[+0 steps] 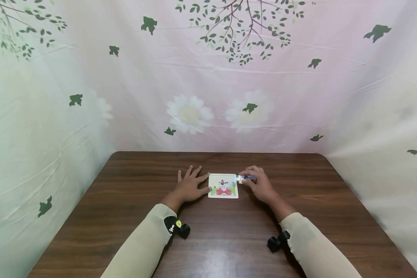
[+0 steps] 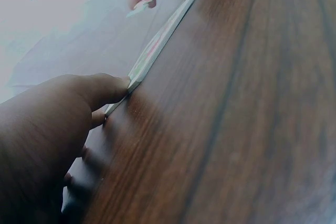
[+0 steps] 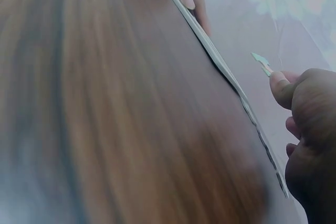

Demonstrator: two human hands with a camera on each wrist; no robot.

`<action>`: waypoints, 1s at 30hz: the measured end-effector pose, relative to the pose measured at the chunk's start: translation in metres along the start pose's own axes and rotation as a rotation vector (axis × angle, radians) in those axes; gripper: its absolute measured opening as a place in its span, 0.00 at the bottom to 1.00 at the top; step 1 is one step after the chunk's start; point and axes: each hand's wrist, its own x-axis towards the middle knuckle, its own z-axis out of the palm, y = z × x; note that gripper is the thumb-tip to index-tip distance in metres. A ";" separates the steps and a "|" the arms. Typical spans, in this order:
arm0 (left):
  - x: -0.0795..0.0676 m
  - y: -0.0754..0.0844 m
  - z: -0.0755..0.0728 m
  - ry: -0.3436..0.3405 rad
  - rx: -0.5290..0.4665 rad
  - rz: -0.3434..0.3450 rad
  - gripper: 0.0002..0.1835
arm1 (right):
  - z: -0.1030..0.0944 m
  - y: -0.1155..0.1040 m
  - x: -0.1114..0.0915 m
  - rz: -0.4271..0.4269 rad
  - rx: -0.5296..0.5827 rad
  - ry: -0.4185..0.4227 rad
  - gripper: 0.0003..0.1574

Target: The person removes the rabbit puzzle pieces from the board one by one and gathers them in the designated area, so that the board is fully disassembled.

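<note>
A small square picture board [image 1: 223, 193] with a pale rim lies flat on the table, showing a cartoon animal in pink-red on green. My left hand [image 1: 189, 188] is spread at its left side, thumb and a fingertip touching the edge; the left wrist view shows the thumb against the rim. Over the board's right edge, my right hand [image 1: 260, 185] pinches a small flat puzzle piece [image 3: 261, 62] between thumb and finger. The piece has a pale, pointed end, held above the board. A bluish strip [image 1: 251, 177] shows beside the right fingers, partly covered by the hand.
The brown wood-grain table [image 1: 222, 239] has rounded far corners. Behind and beside it hangs a pale cloth [image 1: 208, 85] printed with leaves, birds and flowers. Black wrist cameras sit on both cream sleeves [image 1: 142, 239].
</note>
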 end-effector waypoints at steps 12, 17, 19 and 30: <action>0.001 0.001 0.001 0.001 0.011 0.000 0.39 | -0.015 0.008 -0.008 -0.004 -0.046 0.021 0.14; 0.001 0.000 0.002 -0.001 0.003 0.008 0.39 | -0.018 0.012 -0.009 0.020 -0.064 0.029 0.14; 0.002 -0.001 0.004 -0.007 0.004 0.010 0.39 | -0.019 0.013 -0.010 0.037 -0.073 0.018 0.14; 0.002 -0.001 0.001 -0.007 0.014 0.003 0.39 | -0.020 0.013 -0.010 0.003 -0.136 -0.053 0.12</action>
